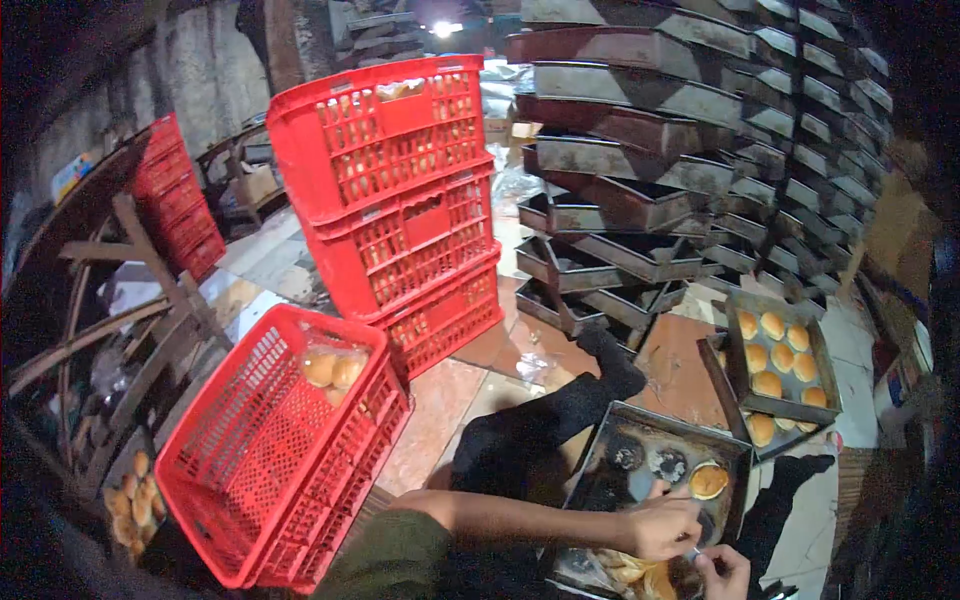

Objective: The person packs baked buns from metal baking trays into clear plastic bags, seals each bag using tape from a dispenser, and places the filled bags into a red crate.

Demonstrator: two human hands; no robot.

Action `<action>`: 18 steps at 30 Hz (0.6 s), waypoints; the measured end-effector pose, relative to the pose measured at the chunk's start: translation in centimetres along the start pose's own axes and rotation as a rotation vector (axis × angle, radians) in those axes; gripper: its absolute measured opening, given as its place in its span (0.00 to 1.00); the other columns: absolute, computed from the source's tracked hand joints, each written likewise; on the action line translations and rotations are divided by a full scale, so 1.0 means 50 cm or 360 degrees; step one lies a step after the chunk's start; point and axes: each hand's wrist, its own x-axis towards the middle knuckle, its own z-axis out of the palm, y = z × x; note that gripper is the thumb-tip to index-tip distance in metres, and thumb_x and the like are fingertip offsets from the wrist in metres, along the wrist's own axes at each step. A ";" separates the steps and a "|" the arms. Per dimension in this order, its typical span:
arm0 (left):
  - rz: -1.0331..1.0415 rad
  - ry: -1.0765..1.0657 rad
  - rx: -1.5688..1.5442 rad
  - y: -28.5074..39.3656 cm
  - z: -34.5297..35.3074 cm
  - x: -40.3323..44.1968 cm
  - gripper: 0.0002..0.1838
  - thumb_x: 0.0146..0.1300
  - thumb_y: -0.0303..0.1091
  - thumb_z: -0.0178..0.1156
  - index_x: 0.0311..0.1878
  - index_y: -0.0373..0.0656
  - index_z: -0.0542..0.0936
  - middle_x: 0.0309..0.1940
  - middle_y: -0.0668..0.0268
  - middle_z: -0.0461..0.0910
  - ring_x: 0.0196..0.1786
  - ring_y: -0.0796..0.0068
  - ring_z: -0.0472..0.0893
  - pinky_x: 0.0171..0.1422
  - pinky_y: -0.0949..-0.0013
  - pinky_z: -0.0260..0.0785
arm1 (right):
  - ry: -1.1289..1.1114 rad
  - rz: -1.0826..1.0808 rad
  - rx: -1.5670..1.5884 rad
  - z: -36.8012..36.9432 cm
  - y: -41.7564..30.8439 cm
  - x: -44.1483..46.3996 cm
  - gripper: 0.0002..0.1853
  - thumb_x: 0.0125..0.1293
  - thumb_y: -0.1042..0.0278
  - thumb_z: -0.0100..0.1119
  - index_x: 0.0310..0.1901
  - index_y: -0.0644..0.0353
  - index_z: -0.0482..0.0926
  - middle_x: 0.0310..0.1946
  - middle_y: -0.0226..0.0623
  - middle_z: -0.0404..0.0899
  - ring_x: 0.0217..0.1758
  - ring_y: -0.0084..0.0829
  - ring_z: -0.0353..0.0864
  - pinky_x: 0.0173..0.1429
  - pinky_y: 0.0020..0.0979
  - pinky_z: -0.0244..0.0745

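A dark metal baking tray (746, 468) lies between my outstretched legs, its bottom marked by dark, scorched rounds. One golden bun (709, 481) sits in it near the right side. At the tray's near end lies a clear plastic bag of buns (632, 572). My left hand (662, 526) reaches across the tray with its fingers pinched at the bag's gathered end. Close beside it, my right hand (724, 574) is pinched on the same whitish end of plastic. The fingertips of both hands nearly meet, and part of the bag is hidden beneath them.
An open red crate (270, 440) at my left holds bagged buns (336, 372). Behind it stand stacked red crates (385, 215) filled with buns. Stacked metal trays (640, 165) rise ahead. On the right are trays of buns (782, 350). Loose rolls (134, 505) lie far left.
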 end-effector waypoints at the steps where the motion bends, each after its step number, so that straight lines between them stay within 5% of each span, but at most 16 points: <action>1: 0.0062 0.0071 0.0069 0.003 0.002 -0.001 0.09 0.57 0.41 0.54 0.32 0.48 0.79 0.35 0.67 0.72 0.48 0.68 0.64 0.49 0.57 0.47 | 0.0012 0.0056 -0.0007 -0.005 -0.003 -0.004 0.11 0.63 0.64 0.56 0.30 0.64 0.75 0.25 0.26 0.74 0.30 0.18 0.68 0.36 0.21 0.65; 6: 0.0129 0.0327 0.0182 0.014 0.035 -0.005 0.10 0.57 0.40 0.54 0.30 0.44 0.78 0.37 0.66 0.65 0.49 0.66 0.60 0.48 0.58 0.47 | 0.0088 -0.0017 -0.0033 0.000 0.049 0.006 0.08 0.64 0.68 0.55 0.29 0.62 0.74 0.29 0.28 0.75 0.33 0.19 0.71 0.40 0.21 0.67; 10: -0.0217 0.0319 0.0091 0.021 0.053 -0.007 0.12 0.57 0.40 0.53 0.30 0.41 0.77 0.40 0.64 0.66 0.50 0.65 0.61 0.48 0.57 0.48 | 0.0221 -0.0103 0.0023 0.023 0.029 -0.004 0.06 0.64 0.69 0.54 0.35 0.63 0.74 0.33 0.32 0.75 0.35 0.20 0.71 0.41 0.22 0.67; 12: -0.0369 0.0307 0.0065 0.013 0.069 0.008 0.12 0.56 0.39 0.53 0.31 0.39 0.77 0.42 0.63 0.67 0.51 0.63 0.61 0.47 0.56 0.49 | 0.0303 -0.0364 -0.0228 0.030 0.018 -0.012 0.09 0.63 0.71 0.54 0.42 0.65 0.72 0.35 0.39 0.76 0.37 0.29 0.74 0.43 0.27 0.68; 13: -0.0515 0.0289 0.0035 0.009 0.075 0.017 0.12 0.56 0.39 0.53 0.31 0.38 0.77 0.43 0.61 0.67 0.51 0.61 0.62 0.47 0.54 0.50 | 0.0310 -0.0709 -0.0789 0.030 0.009 -0.015 0.13 0.62 0.71 0.55 0.46 0.65 0.71 0.35 0.45 0.75 0.40 0.42 0.72 0.45 0.36 0.67; 16: -0.0634 -0.0110 -0.0125 0.002 0.056 0.037 0.13 0.54 0.37 0.53 0.33 0.35 0.77 0.46 0.56 0.67 0.54 0.57 0.62 0.48 0.51 0.51 | 0.0303 -0.0934 -0.1243 0.046 -0.022 -0.030 0.12 0.61 0.71 0.54 0.45 0.64 0.72 0.36 0.48 0.72 0.41 0.50 0.68 0.45 0.44 0.64; 18: -0.0684 -0.0056 -0.0122 -0.020 0.093 0.053 0.11 0.51 0.35 0.54 0.28 0.36 0.78 0.41 0.54 0.69 0.53 0.56 0.62 0.49 0.52 0.50 | 0.0376 -0.0965 -0.1304 0.054 0.003 -0.035 0.11 0.60 0.71 0.53 0.44 0.63 0.73 0.37 0.48 0.70 0.41 0.48 0.67 0.46 0.46 0.62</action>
